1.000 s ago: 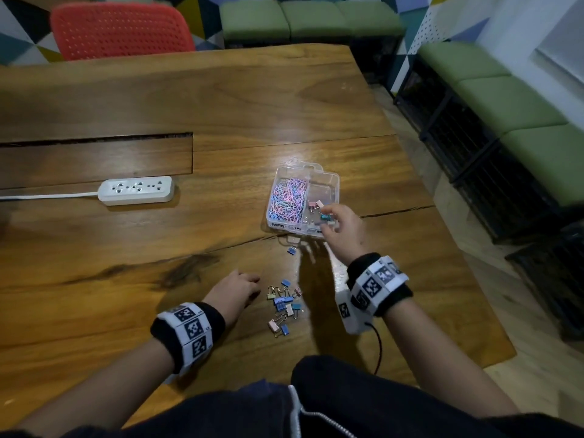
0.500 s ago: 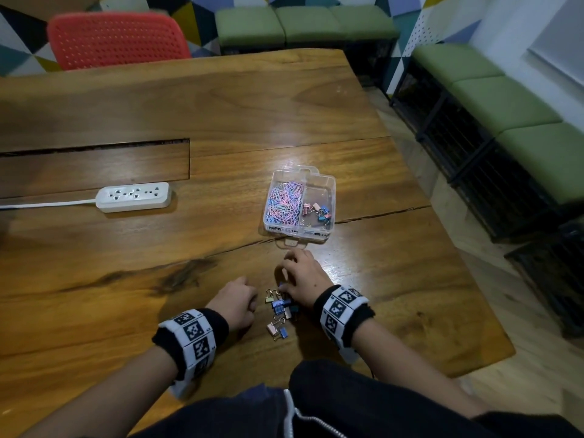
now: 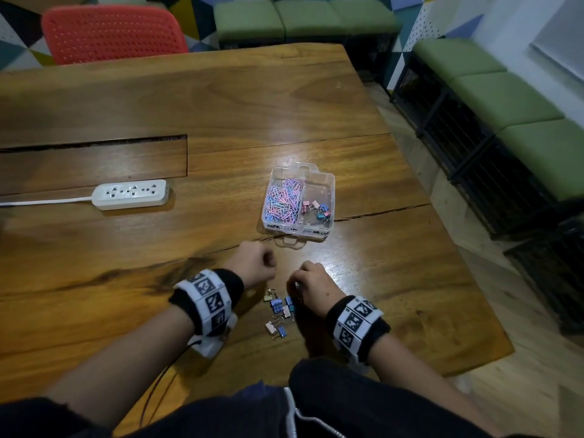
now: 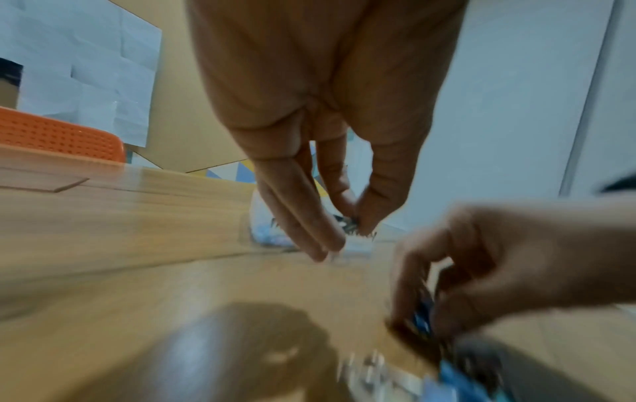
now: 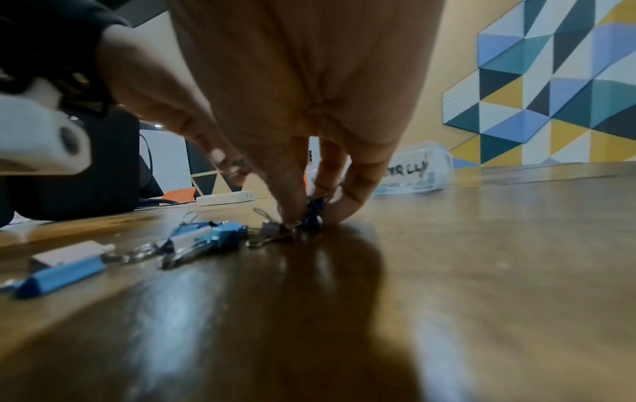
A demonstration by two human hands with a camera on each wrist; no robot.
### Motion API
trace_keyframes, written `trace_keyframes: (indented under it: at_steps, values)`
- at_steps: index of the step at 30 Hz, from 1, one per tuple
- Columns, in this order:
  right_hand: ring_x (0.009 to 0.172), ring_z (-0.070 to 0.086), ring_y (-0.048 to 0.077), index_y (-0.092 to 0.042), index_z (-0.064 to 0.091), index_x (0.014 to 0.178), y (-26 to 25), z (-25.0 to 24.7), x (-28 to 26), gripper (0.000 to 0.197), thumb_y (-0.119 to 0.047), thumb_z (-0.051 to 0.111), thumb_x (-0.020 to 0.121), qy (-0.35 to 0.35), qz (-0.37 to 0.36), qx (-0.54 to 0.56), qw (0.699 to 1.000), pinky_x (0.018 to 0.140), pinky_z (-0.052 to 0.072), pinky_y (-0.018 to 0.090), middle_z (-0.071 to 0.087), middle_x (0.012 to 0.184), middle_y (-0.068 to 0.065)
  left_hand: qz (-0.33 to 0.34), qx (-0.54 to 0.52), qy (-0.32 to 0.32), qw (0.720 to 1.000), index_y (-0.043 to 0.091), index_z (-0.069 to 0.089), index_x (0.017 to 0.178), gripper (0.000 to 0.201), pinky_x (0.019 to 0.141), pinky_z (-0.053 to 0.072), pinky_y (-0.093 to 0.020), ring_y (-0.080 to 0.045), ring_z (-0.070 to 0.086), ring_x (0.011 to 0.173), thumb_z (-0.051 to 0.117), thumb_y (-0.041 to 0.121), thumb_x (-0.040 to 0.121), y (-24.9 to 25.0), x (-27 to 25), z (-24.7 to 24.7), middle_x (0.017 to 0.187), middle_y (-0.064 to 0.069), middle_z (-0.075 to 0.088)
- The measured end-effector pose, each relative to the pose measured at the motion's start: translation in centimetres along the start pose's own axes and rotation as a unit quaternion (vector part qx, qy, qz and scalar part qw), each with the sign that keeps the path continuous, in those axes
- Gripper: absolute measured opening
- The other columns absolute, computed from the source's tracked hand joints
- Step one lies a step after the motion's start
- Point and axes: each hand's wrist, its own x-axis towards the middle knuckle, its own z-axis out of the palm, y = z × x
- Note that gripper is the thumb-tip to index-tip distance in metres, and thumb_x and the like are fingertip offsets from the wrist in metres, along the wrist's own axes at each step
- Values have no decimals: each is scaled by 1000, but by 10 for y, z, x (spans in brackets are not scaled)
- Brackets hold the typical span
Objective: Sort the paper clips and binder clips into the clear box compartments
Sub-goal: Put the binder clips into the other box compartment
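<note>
The clear box (image 3: 328, 181) lies on the table, with pastel paper clips (image 3: 282, 202) in its left compartment and a few binder clips (image 3: 317, 208) in its right one. Several loose binder clips (image 3: 278, 309) lie in a small heap near the front edge. My right hand (image 3: 295, 287) is down at the heap's right side and pinches a dark blue binder clip (image 5: 313, 215) against the wood. My left hand (image 3: 270, 263) hovers between heap and box. Its thumb and forefinger (image 4: 356, 217) are pinched on a small dark clip while the other fingers (image 4: 309, 234) hang straight.
A white power strip (image 3: 131, 194) with its cord lies at the left. A long slot (image 3: 94, 143) runs across the wooden table (image 3: 410, 279), and a crack runs below the box. A red chair (image 3: 110, 33) stands behind, green benches (image 3: 505, 99) at the right.
My right hand came back from the box's right compartment to the heap and pinched a clip. My left hand left the heap and moved forward towards the box.
</note>
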Motion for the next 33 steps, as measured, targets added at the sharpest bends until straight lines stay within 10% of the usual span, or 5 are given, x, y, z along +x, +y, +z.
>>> trace_keyframes:
  at_steps: [10, 15, 20, 26, 33]
  values:
    - [110, 44, 24, -8, 64, 103, 20, 3, -26, 20, -12, 52, 88, 5, 14, 23, 1000, 96, 39, 26, 47, 117, 8, 62, -187, 115, 974, 2, 61, 99, 14, 80, 51, -28, -20, 58, 91, 58, 6, 86, 72, 72, -11, 99, -11, 63]
    - [101, 49, 22, -8, 57, 107, 19, 2, -30, 20, -10, 51, 88, 5, 53, 42, 998, 86, 39, 20, 46, 114, 7, 63, -191, 38, 979, 7, 54, 121, 29, 87, 49, -27, -23, 56, 114, 48, 5, 92, 63, 76, -11, 125, -11, 58]
    - [98, 49, 23, -4, 54, 108, 25, 0, -34, 21, -5, 47, 88, -2, 88, 30, 996, 86, 42, 25, 45, 113, 10, 77, -122, -11, 989, 10, 58, 111, 28, 70, 52, -18, -19, 60, 98, 54, -2, 86, 20, 42, -11, 121, -11, 59]
    - [88, 42, 10, -7, 62, 96, 21, -33, -21, 11, -8, 55, 87, 39, 125, 71, 989, 78, 38, 16, 46, 96, -1, 165, 224, -201, 939, 30, 30, 142, 65, 108, 31, -30, -16, 26, 135, 52, 4, 87, -13, -10, 1, 152, 10, 24]
    - [90, 47, 10, -3, 61, 103, 5, -93, 32, 20, -4, 58, 83, 212, 97, 202, 951, 75, 42, 13, 51, 106, 6, 217, 302, -140, 918, 30, 23, 145, 60, 99, 36, -28, -18, 35, 122, 49, 19, 92, -28, -19, 33, 149, 6, 29]
